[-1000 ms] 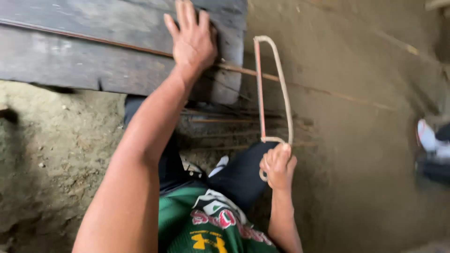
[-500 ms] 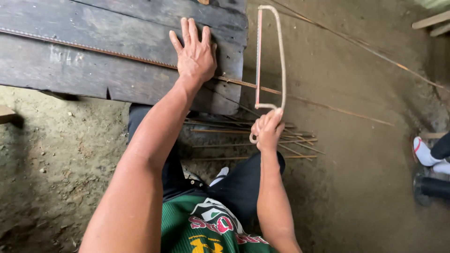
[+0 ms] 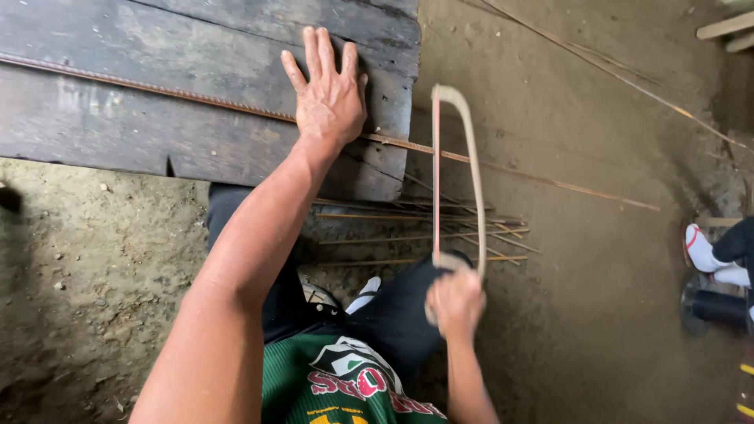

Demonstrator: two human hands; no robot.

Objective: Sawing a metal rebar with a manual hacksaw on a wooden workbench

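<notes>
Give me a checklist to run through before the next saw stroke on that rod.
1. Left hand flat on the rod, pinning it to the plank: ok.
2. Right hand closed on the hacksaw handle: ok.
3. Blade crosses the rod just past the plank's edge: ok.
4. Left fingers apart from the blade: ok.
5. Blade seated in a cut: cannot tell.
6. Loose rods on the ground under the saw: not ok.

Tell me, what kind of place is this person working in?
Probably a rough building site or outdoor workshop: bare dirt ground, a worn plank bench, cut steel rods lying about, and a hacksaw crossing a rebar.
</notes>
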